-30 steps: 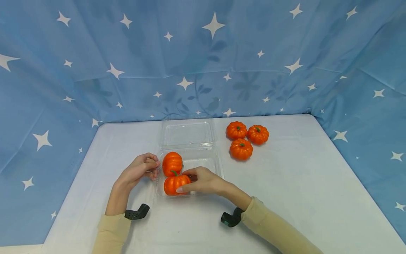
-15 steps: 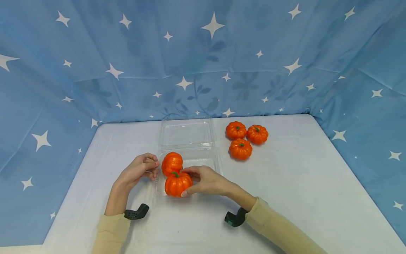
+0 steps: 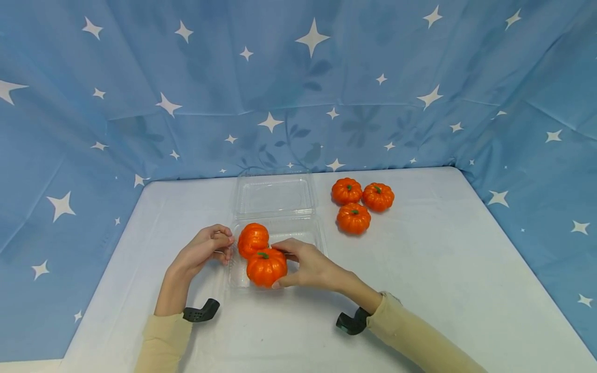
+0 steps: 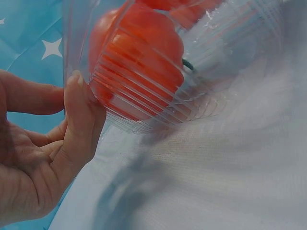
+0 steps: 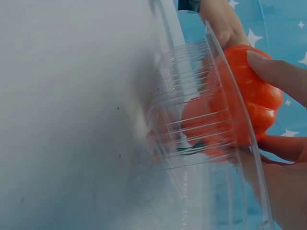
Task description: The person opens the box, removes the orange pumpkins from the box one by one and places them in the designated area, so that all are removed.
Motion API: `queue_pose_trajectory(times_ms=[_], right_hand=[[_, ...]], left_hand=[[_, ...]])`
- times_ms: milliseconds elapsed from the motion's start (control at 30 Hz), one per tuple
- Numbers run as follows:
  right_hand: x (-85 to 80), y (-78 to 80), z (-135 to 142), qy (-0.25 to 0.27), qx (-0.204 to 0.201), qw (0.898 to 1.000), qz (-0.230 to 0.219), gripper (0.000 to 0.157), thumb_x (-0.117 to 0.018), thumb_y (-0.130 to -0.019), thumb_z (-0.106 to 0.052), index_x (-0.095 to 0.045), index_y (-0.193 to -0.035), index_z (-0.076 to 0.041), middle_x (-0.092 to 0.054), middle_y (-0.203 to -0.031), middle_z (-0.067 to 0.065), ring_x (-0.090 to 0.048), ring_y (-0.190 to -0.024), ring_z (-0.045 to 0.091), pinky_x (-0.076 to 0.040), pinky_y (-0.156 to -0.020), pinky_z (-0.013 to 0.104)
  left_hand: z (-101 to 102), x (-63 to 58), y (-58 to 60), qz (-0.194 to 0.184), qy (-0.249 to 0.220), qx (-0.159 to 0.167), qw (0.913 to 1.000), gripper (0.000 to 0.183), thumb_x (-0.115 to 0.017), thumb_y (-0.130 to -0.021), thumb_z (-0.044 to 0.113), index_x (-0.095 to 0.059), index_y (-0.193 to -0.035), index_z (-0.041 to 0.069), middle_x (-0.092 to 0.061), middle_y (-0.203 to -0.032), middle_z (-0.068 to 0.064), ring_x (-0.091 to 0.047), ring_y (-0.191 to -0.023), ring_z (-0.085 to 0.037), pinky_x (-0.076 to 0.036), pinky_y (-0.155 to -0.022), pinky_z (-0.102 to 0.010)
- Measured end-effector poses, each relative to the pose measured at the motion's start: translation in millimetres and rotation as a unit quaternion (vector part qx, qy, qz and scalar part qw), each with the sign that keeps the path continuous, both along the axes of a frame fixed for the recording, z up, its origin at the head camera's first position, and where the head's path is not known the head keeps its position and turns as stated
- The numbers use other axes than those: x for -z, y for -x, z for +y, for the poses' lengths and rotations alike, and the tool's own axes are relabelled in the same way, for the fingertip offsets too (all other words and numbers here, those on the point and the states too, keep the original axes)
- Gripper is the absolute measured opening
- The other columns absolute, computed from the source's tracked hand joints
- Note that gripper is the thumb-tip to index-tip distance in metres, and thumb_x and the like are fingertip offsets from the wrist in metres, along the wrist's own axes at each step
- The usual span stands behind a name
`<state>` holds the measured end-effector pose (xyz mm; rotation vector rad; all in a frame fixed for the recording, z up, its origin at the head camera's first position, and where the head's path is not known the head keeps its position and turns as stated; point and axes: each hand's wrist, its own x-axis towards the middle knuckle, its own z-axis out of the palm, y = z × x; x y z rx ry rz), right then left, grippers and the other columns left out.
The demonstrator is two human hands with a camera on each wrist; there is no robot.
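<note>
A clear plastic clamshell box (image 3: 302,239) lies on the table with its lid folded back. My left hand (image 3: 203,250) pinches the box's left rim between thumb and fingers, as the left wrist view shows. One small orange toy pumpkin (image 3: 252,238) sits tipped on its side in the back left of the box. My right hand (image 3: 311,265) grips a second orange pumpkin (image 3: 266,269) from its right side, over the front of the box. Its green stem points up in the head view. In the right wrist view, the thumb presses on this pumpkin (image 5: 256,98) above the rim.
Three more orange pumpkins (image 3: 353,218) stand in a group on the white table (image 3: 448,269), right of the open lid (image 3: 275,197). A blue curtain with white stars (image 3: 289,77) rises behind the table. Each wrist wears a black camera (image 3: 201,311).
The right hand has shifted the front pumpkin slightly right and turned it so its stem points more upward. The left hand has stayed at the box's rim.
</note>
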<state>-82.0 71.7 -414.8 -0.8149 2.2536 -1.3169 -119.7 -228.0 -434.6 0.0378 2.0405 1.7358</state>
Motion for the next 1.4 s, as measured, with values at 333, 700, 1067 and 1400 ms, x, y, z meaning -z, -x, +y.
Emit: queue_pose_trajectory(times_ms=[333,700,1067,1400], right_hand=[[3.3,-4.2,7.9,-0.006,0.015,0.996,0.092,0.076,-0.088,-0.082,-0.023,-0.053,-0.146,-0.005,-0.059,-0.142,0.007,-0.06,-0.127,0.024,-0.052,-0.107,0.044],[3.1,-7.5,20.0,-0.002,0.041,0.988,0.15,0.074,-0.088,-0.082,-0.02,-0.053,-0.145,-0.003,-0.057,-0.144,0.009,-0.061,-0.128,0.026,-0.054,-0.105,0.042],[3.3,-8.5,34.4,-0.006,0.081,0.98,0.182,0.076,-0.088,-0.08,-0.012,-0.051,-0.145,0.001,-0.056,-0.144,0.012,-0.06,-0.129,0.03,-0.054,-0.103,0.043],[4.2,-9.2,49.0,-0.005,0.109,0.972,0.21,0.076,-0.09,-0.079,-0.015,-0.053,-0.144,-0.002,-0.058,-0.143,0.01,-0.062,-0.126,0.029,-0.055,-0.102,0.043]], left_hand=[[-0.7,1.5,1.0,0.004,-0.003,0.003,1.0,0.023,-0.054,-0.103,0.007,-0.043,-0.115,-0.01,-0.06,-0.074,-0.008,-0.057,-0.06,-0.016,-0.057,-0.056,-0.028],[-0.5,-0.1,-0.7,0.005,0.003,0.0,1.0,0.023,-0.054,-0.103,0.007,-0.043,-0.115,-0.009,-0.06,-0.074,-0.008,-0.058,-0.06,-0.017,-0.057,-0.057,-0.028],[-0.2,0.1,-0.2,0.009,0.003,0.003,1.0,0.023,-0.053,-0.103,0.006,-0.042,-0.115,-0.01,-0.06,-0.074,-0.008,-0.058,-0.06,-0.017,-0.057,-0.057,-0.029],[0.6,-1.0,-1.3,0.003,0.002,-0.004,1.0,0.023,-0.054,-0.103,0.006,-0.042,-0.115,-0.009,-0.06,-0.073,-0.007,-0.058,-0.059,-0.017,-0.057,-0.057,-0.029]])
